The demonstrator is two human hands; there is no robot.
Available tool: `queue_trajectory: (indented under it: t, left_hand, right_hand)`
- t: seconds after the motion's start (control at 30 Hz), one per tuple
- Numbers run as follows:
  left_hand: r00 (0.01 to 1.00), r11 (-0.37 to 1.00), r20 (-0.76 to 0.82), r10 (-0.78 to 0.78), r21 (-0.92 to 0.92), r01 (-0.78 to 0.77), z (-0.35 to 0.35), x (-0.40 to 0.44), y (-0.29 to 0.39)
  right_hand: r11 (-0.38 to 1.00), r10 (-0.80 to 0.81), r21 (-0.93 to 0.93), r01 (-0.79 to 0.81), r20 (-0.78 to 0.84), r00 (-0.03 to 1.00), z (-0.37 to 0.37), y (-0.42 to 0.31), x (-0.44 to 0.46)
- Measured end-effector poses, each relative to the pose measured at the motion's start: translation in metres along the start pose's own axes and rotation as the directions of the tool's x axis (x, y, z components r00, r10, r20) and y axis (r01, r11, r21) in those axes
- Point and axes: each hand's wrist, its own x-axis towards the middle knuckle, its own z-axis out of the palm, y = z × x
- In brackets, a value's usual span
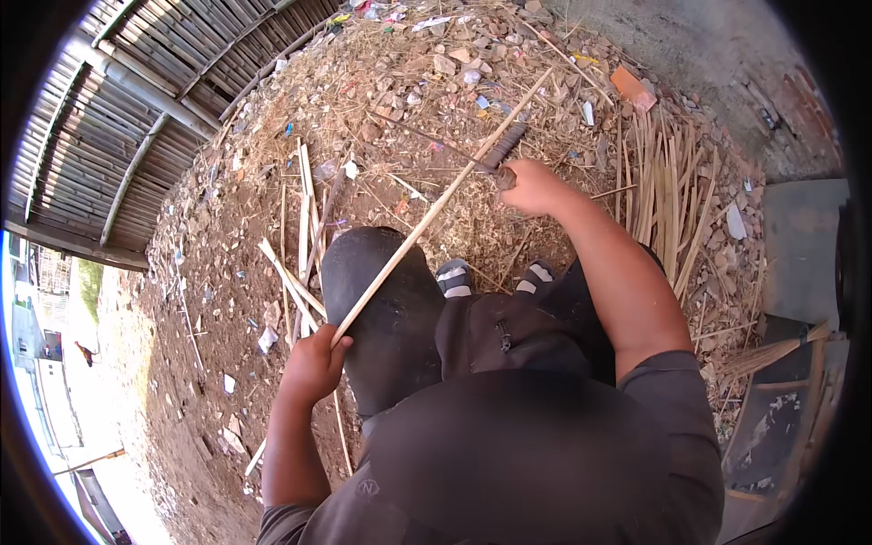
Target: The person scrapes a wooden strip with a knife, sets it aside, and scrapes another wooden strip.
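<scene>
A long pale bamboo strip (418,231) runs diagonally over my knee, from lower left to upper right. My left hand (313,366) is closed round its lower end. My right hand (534,188) is wrapped round the handle of a dark, thin-bladed knife (436,140), whose blade points to the upper left and crosses the strip near the hand. Whether the edge touches the strip cannot be made out. Just behind the strip, above my right hand, is a dark ridged object (509,143).
More strips (304,204) lie left of my knee. A large bundle of split strips (668,186) lies at the right, near a brick (633,88). A bamboo wall (136,109) stands upper left; dark panels (804,259) stand at the right. Stones and litter cover the ground.
</scene>
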Motion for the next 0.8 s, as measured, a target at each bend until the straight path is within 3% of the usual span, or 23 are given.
queue_trajectory:
  t: [0.03, 0.17, 0.3, 0.4, 0.43, 0.47, 0.57, 0.77, 0.8]
  left_hand:
    - [1.000, 1.000, 0.014, -0.016, -0.006, 0.016, -0.003, 0.001, 0.001]
    - [0.995, 0.995, 0.086, -0.047, -0.079, 0.054, -0.013, 0.005, 0.003]
    - [0.993, 0.995, 0.100, -0.069, -0.060, 0.075, -0.012, 0.002, 0.002]
    - [0.991, 0.993, 0.125, -0.049, -0.099, 0.061, -0.015, 0.005, -0.005]
    - [0.989, 0.990, 0.141, -0.046, -0.125, 0.064, -0.014, 0.007, -0.008]
    - [0.986, 0.986, 0.160, -0.044, -0.150, 0.068, -0.013, 0.009, -0.011]
    - [0.980, 0.969, 0.192, -0.057, -0.225, 0.100, -0.017, 0.008, 0.003]
    - [0.981, 0.960, 0.167, -0.097, -0.245, 0.137, -0.009, 0.005, -0.011]
    - [0.980, 0.961, 0.170, -0.105, -0.235, 0.144, -0.007, 0.003, -0.012]
  right_hand:
    - [0.997, -0.061, -0.056, 0.060, -0.025, 0.998, 0.000, -0.004, -0.003]
    - [0.918, -0.226, -0.295, 0.265, 0.161, 0.961, 0.006, -0.046, -0.025]
    - [0.999, 0.048, 0.009, -0.047, -0.068, 0.997, 0.000, 0.002, 0.006]
    - [0.995, -0.015, -0.100, 0.022, 0.070, 0.997, -0.004, -0.004, 0.000]
    - [0.978, -0.118, -0.160, 0.130, 0.086, 0.989, 0.002, -0.020, -0.012]
    - [0.970, -0.093, -0.205, 0.129, 0.175, 0.980, 0.010, -0.036, -0.018]
    - [0.960, -0.166, -0.180, 0.214, 0.249, 0.954, 0.020, -0.023, -0.012]
    - [0.974, -0.159, -0.129, 0.186, 0.190, 0.969, 0.013, -0.048, -0.017]
    - [0.954, -0.191, -0.197, 0.226, 0.180, 0.965, 0.011, -0.057, -0.022]
